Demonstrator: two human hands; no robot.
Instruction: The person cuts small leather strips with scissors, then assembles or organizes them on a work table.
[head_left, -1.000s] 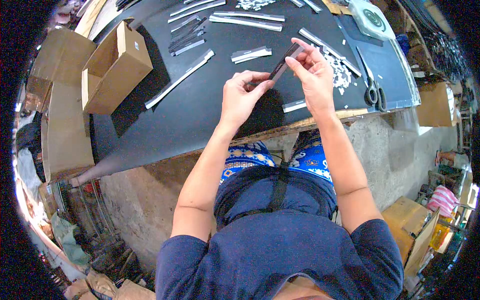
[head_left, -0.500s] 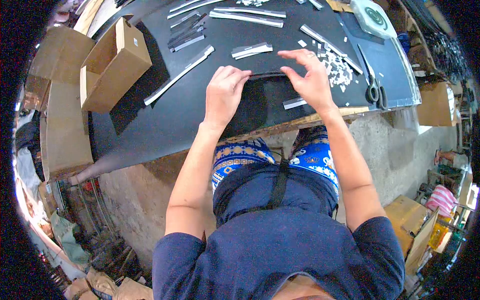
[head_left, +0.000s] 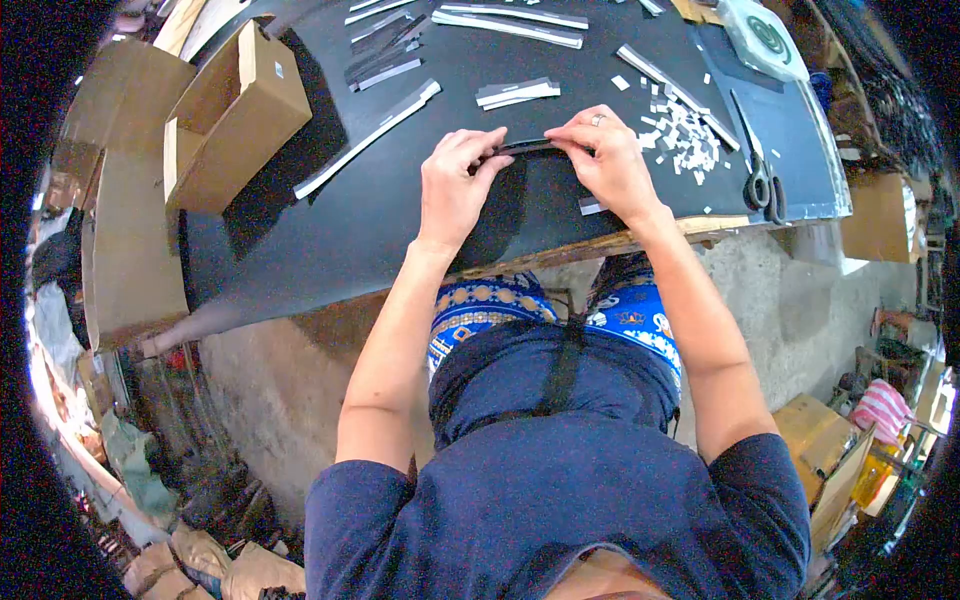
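A thin dark strip (head_left: 527, 146) is stretched level between my two hands, just above the black tabletop. My left hand (head_left: 462, 180) pinches its left end between thumb and fingers. At the other end my right hand (head_left: 605, 160), with a ring on one finger, is closed on the strip too. Beyond the hands lies a small stack of black-and-white strips (head_left: 518, 93). Part of another strip (head_left: 592, 206) shows beside my right wrist. Many small white paper pieces (head_left: 690, 143) are heaped to the right of my right hand.
An open cardboard box (head_left: 240, 115) stands at the left of the table. Scissors (head_left: 762, 180) lie near the right edge, below a clear container (head_left: 765, 40) with a green coil. More strips (head_left: 512, 24) lie across the back, and a long strip (head_left: 368, 138) slants at left.
My right thumb and fingers, spread apart before, have closed on the right end of the dark strip. My left hand keeps its hold. The whole view has shifted slightly.
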